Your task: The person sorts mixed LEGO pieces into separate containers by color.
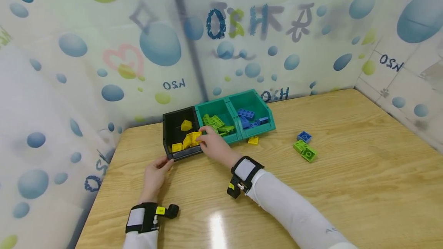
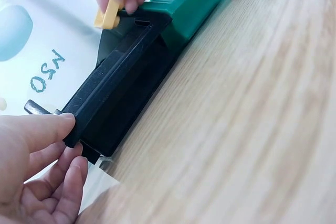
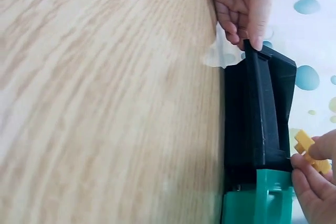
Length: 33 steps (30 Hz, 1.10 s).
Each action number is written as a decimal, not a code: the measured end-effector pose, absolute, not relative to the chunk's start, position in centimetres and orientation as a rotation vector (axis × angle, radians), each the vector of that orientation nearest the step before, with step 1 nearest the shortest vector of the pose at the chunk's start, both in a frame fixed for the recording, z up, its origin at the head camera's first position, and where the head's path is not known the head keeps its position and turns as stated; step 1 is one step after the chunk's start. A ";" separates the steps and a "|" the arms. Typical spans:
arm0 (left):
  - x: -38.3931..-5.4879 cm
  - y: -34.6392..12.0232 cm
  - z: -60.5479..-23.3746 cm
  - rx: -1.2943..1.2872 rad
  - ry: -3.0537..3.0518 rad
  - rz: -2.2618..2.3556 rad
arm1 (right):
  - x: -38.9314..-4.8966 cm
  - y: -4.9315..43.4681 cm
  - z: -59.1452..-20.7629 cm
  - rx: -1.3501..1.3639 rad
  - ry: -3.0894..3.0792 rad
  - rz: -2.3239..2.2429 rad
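My left hand (image 1: 154, 176) pinches the front left corner of a black bin (image 1: 187, 153), thumb on top of the rim and fingers below, as the left wrist view shows. Over the bin's front right corner, my right hand (image 1: 218, 147) pinches a yellow toy brick (image 2: 108, 14) between thumb and fingers. Inside the black bin lie several more yellow bricks (image 1: 177, 147), some partly hidden behind its front lip. Joined to its right side are two teal bins (image 1: 238, 135), one with green bricks (image 1: 217, 121), the other with blue bricks (image 1: 246, 113).
A single yellow brick (image 1: 253, 140) lies on the wooden table (image 1: 270, 172) in front of the teal bins. Farther right sit a blue brick (image 1: 304, 137) and two green bricks (image 1: 308, 154). A patterned curtain (image 1: 252, 49) hangs close behind the bins.
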<state>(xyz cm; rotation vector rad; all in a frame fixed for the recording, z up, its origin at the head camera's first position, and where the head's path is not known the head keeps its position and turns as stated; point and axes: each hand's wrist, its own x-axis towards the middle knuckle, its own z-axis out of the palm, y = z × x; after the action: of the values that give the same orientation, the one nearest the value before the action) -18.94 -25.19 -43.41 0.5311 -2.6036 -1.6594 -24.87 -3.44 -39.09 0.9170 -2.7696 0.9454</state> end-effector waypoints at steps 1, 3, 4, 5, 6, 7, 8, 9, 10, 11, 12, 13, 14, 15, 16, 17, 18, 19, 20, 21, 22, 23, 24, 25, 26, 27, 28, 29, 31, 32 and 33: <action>-18.9 -25.2 -43.4 0.533 -2.605 -1.661 | -24.8 -3.6 -39.1 0.933 -2.773 0.933; -19.0 -25.2 -43.4 0.540 -2.610 -1.666 | -24.8 -3.8 -39.2 0.980 -2.781 0.886; -18.9 -25.3 -43.4 0.541 -2.609 -1.669 | -24.8 -4.0 -39.2 1.006 -2.787 0.869; -18.9 -25.3 -43.4 0.541 -2.608 -1.668 | -24.7 -4.2 -39.2 1.024 -2.798 0.845; -18.9 -25.3 -43.4 0.542 -2.607 -1.669 | -24.7 -4.4 -39.2 1.040 -2.809 0.799; -18.9 -25.4 -43.4 0.544 -2.608 -1.666 | -24.7 -4.6 -39.2 1.048 -2.826 0.745; -18.9 -25.4 -43.4 0.543 -2.611 -1.665 | -24.6 -4.9 -39.2 1.049 -2.843 0.685; -18.8 -25.4 -43.4 0.543 -2.611 -1.664 | -24.6 -5.1 -39.1 1.047 -2.862 0.635; -18.8 -25.3 -43.4 0.546 -2.616 -1.658 | -24.5 -5.2 -39.1 1.042 -2.883 0.587; -18.8 -25.3 -43.4 0.547 -2.618 -1.658 | -24.4 -5.4 -39.0 1.039 -2.901 0.528; -18.8 -25.3 -43.4 0.549 -2.621 -1.657 | -24.4 -5.6 -39.0 1.042 -2.920 0.477; -18.8 -25.3 -43.4 0.545 -2.623 -1.654 | -24.3 -5.7 -39.0 1.051 -2.939 0.440; -18.9 -25.2 -43.3 0.543 -2.623 -1.653 | -24.3 -5.8 -39.1 1.060 -2.954 0.410; -18.9 -25.2 -43.3 0.543 -2.622 -1.650 | -24.2 -5.9 -39.1 1.072 -2.969 0.397; -18.9 -25.2 -43.3 0.544 -2.621 -1.651 | -24.1 -5.9 -39.2 1.082 -2.980 0.385; -19.0 -25.1 -43.3 0.546 -2.621 -1.649 | -24.1 -5.9 -39.3 1.093 -2.995 0.382; -19.0 -25.1 -43.3 0.545 -2.622 -1.646 | -24.0 -5.9 -39.4 1.100 -3.008 0.390; -19.0 -25.1 -43.3 0.545 -2.622 -1.645 | -23.9 -5.9 -39.5 1.104 -3.014 0.403; -19.0 -25.1 -43.3 0.550 -2.623 -1.644 | -23.9 -5.8 -39.6 1.104 -3.015 0.412; -19.0 -25.1 -43.3 0.554 -2.623 -1.645 | -23.8 -5.8 -39.7 1.107 -3.016 0.422; -19.0 -25.1 -43.2 0.555 -2.622 -1.647 | -23.8 -5.8 -39.7 1.110 -3.012 0.426; -18.9 -25.1 -43.2 0.556 -2.623 -1.646 | -23.7 -5.7 -39.7 1.117 -3.009 0.439; -18.9 -25.1 -43.2 0.554 -2.621 -1.647 | -23.7 -5.7 -39.8 1.125 -2.998 0.455; -18.9 -25.2 -43.3 0.553 -2.621 -1.645 | -23.6 -5.6 -39.8 1.127 -2.985 0.480; -18.9 -25.2 -43.2 0.551 -2.621 -1.644 | -23.5 -5.4 -39.8 1.124 -2.975 0.521; -18.9 -25.2 -43.3 0.550 -2.620 -1.646 | -23.3 -5.2 -39.7 1.117 -2.958 0.580; -18.9 -25.2 -43.3 0.547 -2.622 -1.645 | -23.2 -4.9 -39.7 1.105 -2.940 0.655; -18.9 -25.2 -43.3 0.547 -2.624 -1.646 | -23.1 -4.4 -39.7 1.097 -2.903 0.743; -18.9 -25.2 -43.3 0.544 -2.626 -1.644 | -22.9 -3.2 -39.5 1.069 -2.805 0.960; -19.0 -25.3 -43.3 0.547 -2.627 -1.642 | -22.9 -2.5 -39.6 1.048 -2.754 1.071; -19.0 -25.3 -43.3 0.549 -2.627 -1.639 | -22.9 -1.7 -39.6 1.029 -2.699 1.175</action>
<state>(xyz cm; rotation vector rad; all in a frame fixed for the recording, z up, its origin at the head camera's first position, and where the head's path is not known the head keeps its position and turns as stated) -18.97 -25.35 -43.33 0.5492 -2.6266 -1.6393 -22.90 -1.72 -39.58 1.0285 -2.6986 1.1748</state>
